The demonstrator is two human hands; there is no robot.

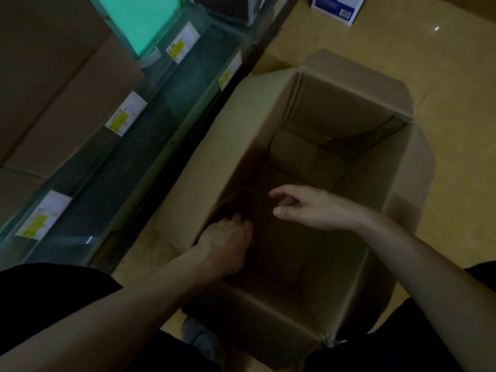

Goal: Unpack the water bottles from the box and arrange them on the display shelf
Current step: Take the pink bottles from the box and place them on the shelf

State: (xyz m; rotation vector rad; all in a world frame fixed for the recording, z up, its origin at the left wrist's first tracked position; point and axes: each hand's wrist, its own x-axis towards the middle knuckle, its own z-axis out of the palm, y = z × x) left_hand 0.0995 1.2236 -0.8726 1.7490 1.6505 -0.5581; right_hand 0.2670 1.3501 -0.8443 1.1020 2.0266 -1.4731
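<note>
- An open cardboard box [268, 108] is seen on the floor in the middle of the frame, with both arms reached into it from the lower edge.
- The left hand [228, 240] is placed low against the left inner wall of the box. Its fingers are curled into the shadow, and it cannot be told whether something is gripped.
- The right hand [308, 208] is held over the inside of the box with fingers loose and spread; nothing is held by it.
- No water bottle is clearly shown. Only a dark shape [241, 200] is seen just above the left fingers, and it may be one.
- The shelf [150, 122] with price tags [126, 114] runs along the left of the frame, just beside the box.
- Risk: in such dim light a bottle could be gripped badly and dropped when it is lifted with one hand.
- Risk: the left flap could be caught by the bottle on the way to the shelf, so the box could be dragged or tipped.
</note>
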